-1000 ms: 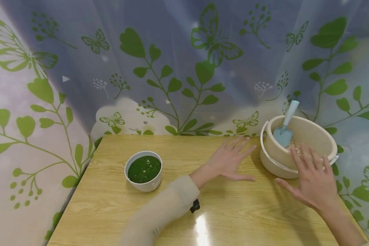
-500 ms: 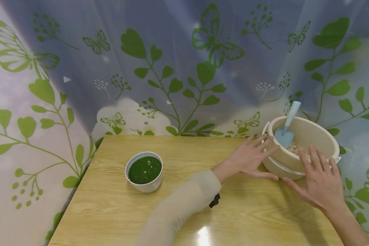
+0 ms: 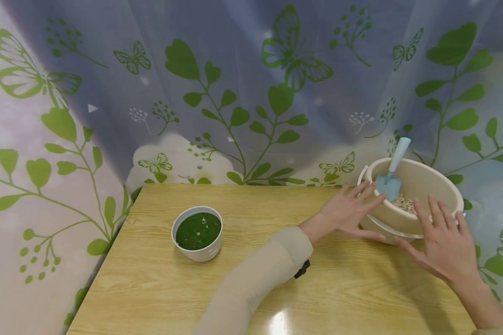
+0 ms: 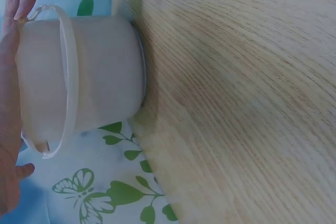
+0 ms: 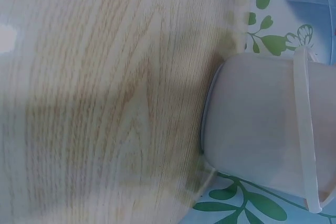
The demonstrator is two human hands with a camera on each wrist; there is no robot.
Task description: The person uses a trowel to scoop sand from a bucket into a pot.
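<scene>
A cream bucket (image 3: 440,181) with a white handle (image 4: 71,82) stands near the right end of the table. Inside it lie pale loose flakes (image 3: 404,203) and a light blue toy shovel (image 3: 389,186), its grip slanting up above the rim. My left hand (image 3: 354,210) is at the bucket's left side, fingers spread and overlapping the rim in the head view. My right hand (image 3: 449,244) is spread before the near right rim. Whether either hand touches the bucket I cannot tell. In the right wrist view the bucket's side (image 5: 257,119) shows, without the right hand.
A white pot (image 3: 201,253) filled with something dark green stands on the left part of the wooden table (image 3: 130,288). Behind and along both sides hangs a curtain (image 3: 243,60) printed with leaves and butterflies.
My left hand has moved right from over the bare table to the bucket's left side. The right hand has shifted slightly right. Bucket, shovel and pot have stayed put.
</scene>
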